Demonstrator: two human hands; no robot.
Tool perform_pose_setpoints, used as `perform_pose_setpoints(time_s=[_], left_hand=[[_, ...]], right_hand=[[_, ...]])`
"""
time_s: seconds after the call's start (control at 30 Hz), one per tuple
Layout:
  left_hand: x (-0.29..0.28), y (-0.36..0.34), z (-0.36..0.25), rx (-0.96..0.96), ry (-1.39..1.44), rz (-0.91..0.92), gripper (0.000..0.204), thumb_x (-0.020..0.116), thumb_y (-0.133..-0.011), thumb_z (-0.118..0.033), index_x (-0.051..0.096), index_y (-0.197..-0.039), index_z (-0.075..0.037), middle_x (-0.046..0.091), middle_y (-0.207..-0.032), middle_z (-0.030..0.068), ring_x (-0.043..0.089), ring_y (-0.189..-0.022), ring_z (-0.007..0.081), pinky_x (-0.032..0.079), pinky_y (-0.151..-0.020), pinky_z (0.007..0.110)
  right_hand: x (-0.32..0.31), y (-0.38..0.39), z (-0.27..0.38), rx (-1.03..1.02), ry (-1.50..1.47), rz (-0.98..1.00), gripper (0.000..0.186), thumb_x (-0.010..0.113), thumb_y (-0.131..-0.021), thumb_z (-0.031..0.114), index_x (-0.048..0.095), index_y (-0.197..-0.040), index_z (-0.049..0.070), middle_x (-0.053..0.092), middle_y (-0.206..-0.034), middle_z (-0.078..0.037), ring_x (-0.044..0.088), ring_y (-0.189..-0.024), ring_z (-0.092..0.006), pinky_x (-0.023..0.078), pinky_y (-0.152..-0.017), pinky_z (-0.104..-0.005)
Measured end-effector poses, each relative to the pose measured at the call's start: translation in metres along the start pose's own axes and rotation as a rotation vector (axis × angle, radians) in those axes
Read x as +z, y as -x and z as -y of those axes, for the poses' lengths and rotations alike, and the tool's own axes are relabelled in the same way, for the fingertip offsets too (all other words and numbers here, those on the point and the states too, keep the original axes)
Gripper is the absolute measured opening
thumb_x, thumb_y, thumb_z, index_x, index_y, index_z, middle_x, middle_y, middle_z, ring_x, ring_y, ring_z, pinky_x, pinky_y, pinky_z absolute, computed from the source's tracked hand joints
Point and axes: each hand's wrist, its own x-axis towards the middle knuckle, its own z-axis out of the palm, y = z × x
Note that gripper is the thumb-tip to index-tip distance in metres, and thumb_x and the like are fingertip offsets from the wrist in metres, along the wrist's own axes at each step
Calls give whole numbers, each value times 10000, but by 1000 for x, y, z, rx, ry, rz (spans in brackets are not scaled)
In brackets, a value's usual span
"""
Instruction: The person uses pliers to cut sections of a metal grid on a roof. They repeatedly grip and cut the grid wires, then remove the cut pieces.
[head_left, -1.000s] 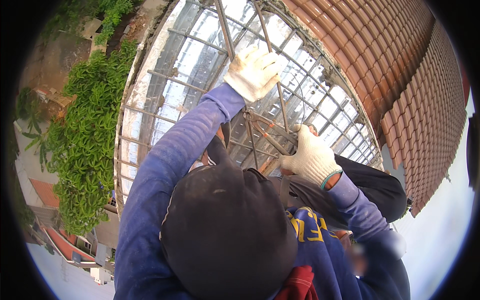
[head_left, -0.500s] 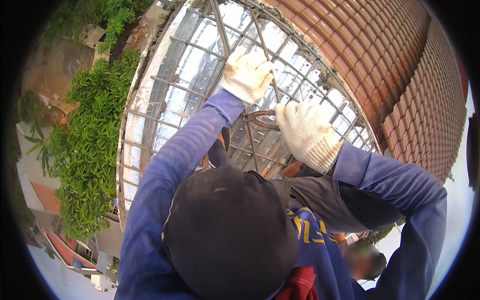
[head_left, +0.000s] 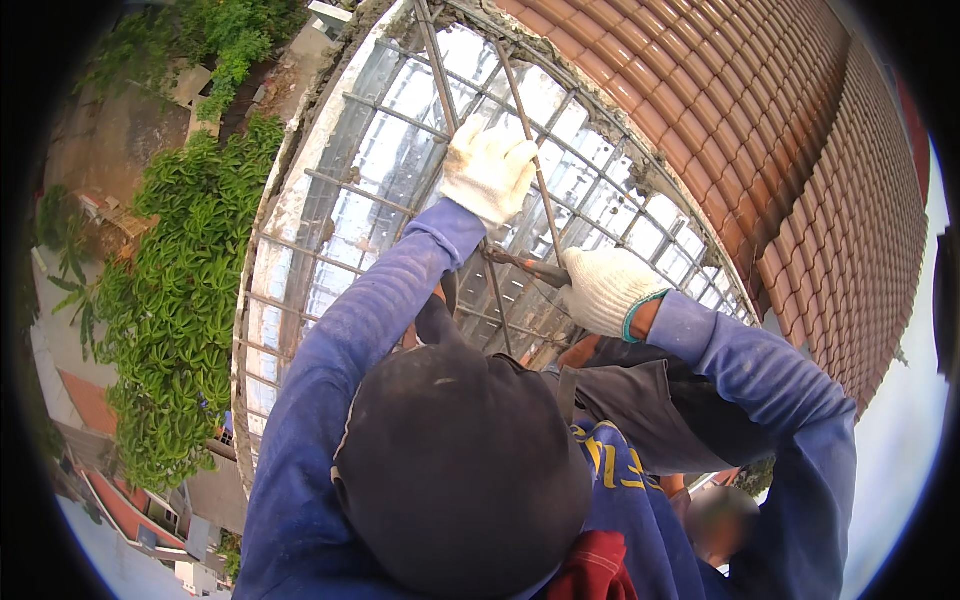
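Note:
My left hand (head_left: 488, 170), in a white knitted glove, is closed around a thin steel rod (head_left: 520, 110) of the rebar grid (head_left: 390, 110). In my right hand (head_left: 612, 290), also gloved, are pincers (head_left: 535, 266) with orange-brown handles, now close together. Their jaws meet the grid just below my left wrist, where rods cross. Any tie wire in the jaws is too small to make out. Part of the grip is hidden by the right glove.
Shiny metal sheeting (head_left: 400, 150) lies under the grid within a curved concrete rim (head_left: 262, 215). Brown roof tiles (head_left: 690, 110) rise at the right. Trees (head_left: 190, 300) and ground lie far below at the left. Another person (head_left: 720, 525) is at the lower right.
The pincer handles have come together from being spread apart. My right hand has dropped and turned a little, and my left hand has shifted slightly downward along the rods.

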Motion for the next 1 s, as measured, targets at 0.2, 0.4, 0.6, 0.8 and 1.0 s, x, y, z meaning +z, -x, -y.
perform_pose_setpoints(time_s=[0.2,0.4,0.6,0.8,1.0], left_hand=[[-1,0,1,-14,7,39,279,796,-886,-174,756,-1162,-157,770,-1125,46,732,-1122,276,464,-1158,574],[-1,-1,-2,3,0,-12,293,797,-889,-159,753,-1178,-158,778,-1080,45,744,-1073,274,467,-1155,561],[2,2,1,8,-13,50,315,806,-886,-159,749,-1196,-159,781,-1058,43,752,-1044,269,463,-1160,550],[4,3,0,-2,-25,37,293,797,-892,-156,761,-1182,-154,798,-1075,42,758,-1061,258,453,-1169,539],[2,3,0,-22,-1,91,270,789,-909,-175,769,-1178,-155,800,-1078,45,762,-1065,255,420,-1202,522]], right_hand=[[3,-5,-14,160,-749,615,363,839,-933,303,795,-1126,-1,786,-920,-113,803,-863,-239,655,-777,-405],[9,4,-17,150,-553,343,398,818,-903,255,738,-1173,-25,807,-973,-149,803,-838,-236,656,-748,-407],[23,11,5,-121,187,-242,655,939,-766,377,687,-1240,2,797,-1123,-190,812,-989,-382,644,-845,-498],[30,-7,-13,-339,18,88,395,758,-976,246,729,-1314,43,812,-1056,-162,820,-986,-361,671,-839,-454],[26,-4,-12,431,-1246,575,459,763,-1072,362,735,-1166,-86,797,-906,-173,815,-837,-244,671,-676,-389]])
